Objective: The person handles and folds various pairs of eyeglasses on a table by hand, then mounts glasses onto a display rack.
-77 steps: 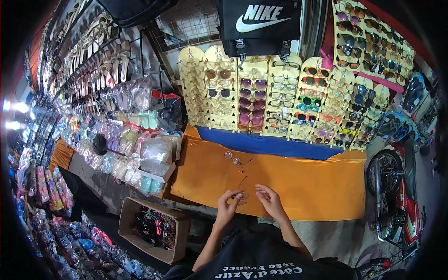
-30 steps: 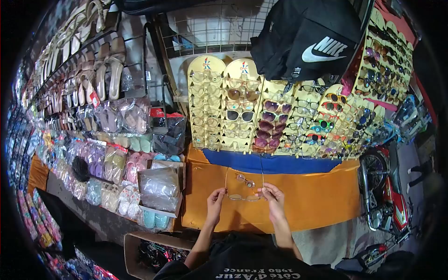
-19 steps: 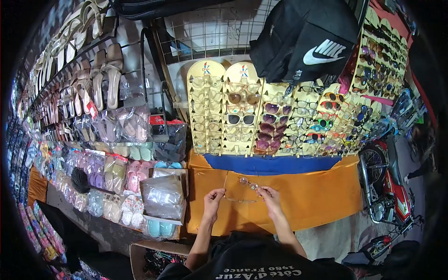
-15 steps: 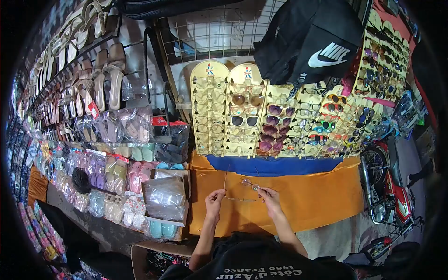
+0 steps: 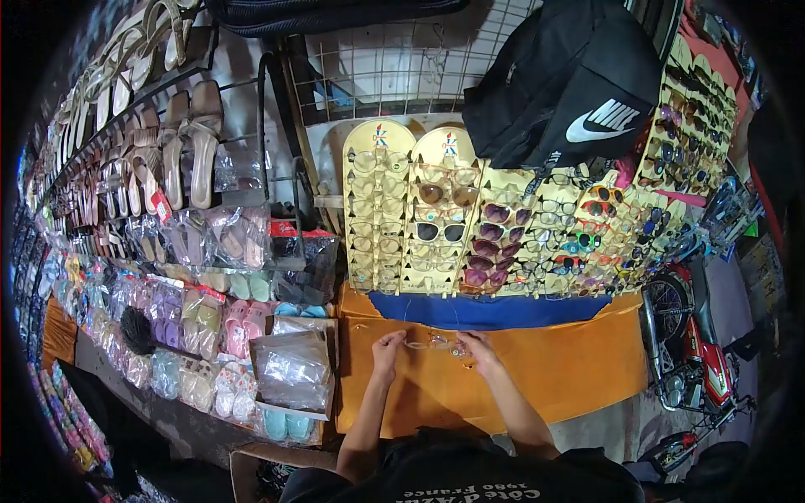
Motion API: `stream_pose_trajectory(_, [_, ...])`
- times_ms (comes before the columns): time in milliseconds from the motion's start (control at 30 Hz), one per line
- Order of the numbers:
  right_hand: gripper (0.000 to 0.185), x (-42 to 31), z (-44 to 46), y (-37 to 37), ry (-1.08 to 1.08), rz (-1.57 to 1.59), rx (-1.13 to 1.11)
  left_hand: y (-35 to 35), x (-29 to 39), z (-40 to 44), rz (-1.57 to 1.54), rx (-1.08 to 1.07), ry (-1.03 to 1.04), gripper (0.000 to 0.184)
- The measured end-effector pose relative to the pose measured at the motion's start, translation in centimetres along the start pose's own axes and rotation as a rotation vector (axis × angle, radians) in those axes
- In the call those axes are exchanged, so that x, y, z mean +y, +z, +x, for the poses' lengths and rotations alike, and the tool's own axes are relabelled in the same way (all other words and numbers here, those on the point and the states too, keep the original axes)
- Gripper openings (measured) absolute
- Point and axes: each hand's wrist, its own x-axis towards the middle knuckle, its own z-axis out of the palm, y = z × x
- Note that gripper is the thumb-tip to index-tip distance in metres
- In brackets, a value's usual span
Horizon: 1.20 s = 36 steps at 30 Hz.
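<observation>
My left hand pinches one end of a pair of thin, clear-framed eyeglasses. The fingers of my right hand are closed on the other end, so the pair spans the gap between my hands. Its thin temples point away from me, toward the display. A second pair with small round lenses shows beside my right fingers, overlapping the first; it appears to be in that hand too, though its outline is hard to separate. Both hands are above an orange-covered table.
Beyond the table stand cream display boards of eyeglasses and sunglasses, with a blue cloth along their foot. A black Nike backpack hangs above. Bagged slippers and a box are left; a red motorcycle stands right.
Both hands have risen slightly toward the boards, and the glasses between them have moved up too. The round-lensed pair now overlaps the clear-framed one. The view has tilted a little.
</observation>
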Motion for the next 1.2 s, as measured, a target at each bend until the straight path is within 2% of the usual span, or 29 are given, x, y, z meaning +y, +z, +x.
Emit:
stream_pose_trajectory(33, [0.019, -0.3, 1.0, -0.1, -0.042, -0.012, 0.013, 0.1, 0.1, 1.1, 0.025, -0.012, -0.049, 0.011])
stream_pose_trajectory(167, [0.018, -1.3, 5.3, -0.7, -0.133, -0.085, 0.128, 1.4, -0.1, 5.5, 0.006, -0.083, 0.047, 0.009])
stream_pose_trajectory(300, [0.018, -3.0, 7.8, -0.2, -0.069, -0.051, 0.183, 3.5, 0.4, 7.8, -0.028, -0.013, 0.091, 0.009])
stream_pose_trajectory(467, [0.018, -3.3, 9.3, -0.2, -0.049, -0.035, 0.150, 3.7, -0.2, 9.5, -0.087, -0.021, 0.127, 0.009])
stream_pose_trajectory(633, [0.019, -3.5, 8.5, 0.5, -0.173, -0.074, 0.105, 3.6, 0.5, 9.2, -0.045, 0.011, 0.137, 0.011])
stream_pose_trajectory(867, [0.021, -3.6, 10.2, 0.9, -0.085, -0.062, 0.173, 4.1, 0.5, 10.3, -0.026, 0.042, 0.112, 0.009])
stream_pose_trajectory(967, [0.015, -4.0, 11.1, 0.9, -0.071, 0.025, 0.178, 4.2, 0.6, 11.3, -0.049, 0.038, 0.096, 0.007])
stream_pose_trajectory(1033, [0.015, -4.8, 12.1, 0.7, 0.012, 0.111, 0.115, 4.7, 1.1, 12.1, -0.021, 0.028, 0.109, 0.009])
stream_pose_trajectory(1067, [0.013, -5.0, 12.6, 0.8, 0.036, 0.177, 0.155, 4.9, 1.4, 12.6, -0.020, 0.029, 0.108, 0.009])
stream_pose_trajectory(1200, [0.014, -4.7, 15.9, 0.3, 0.106, 0.234, 0.148, 5.8, 2.4, 13.8, -0.009, 0.098, -0.061, 0.011])
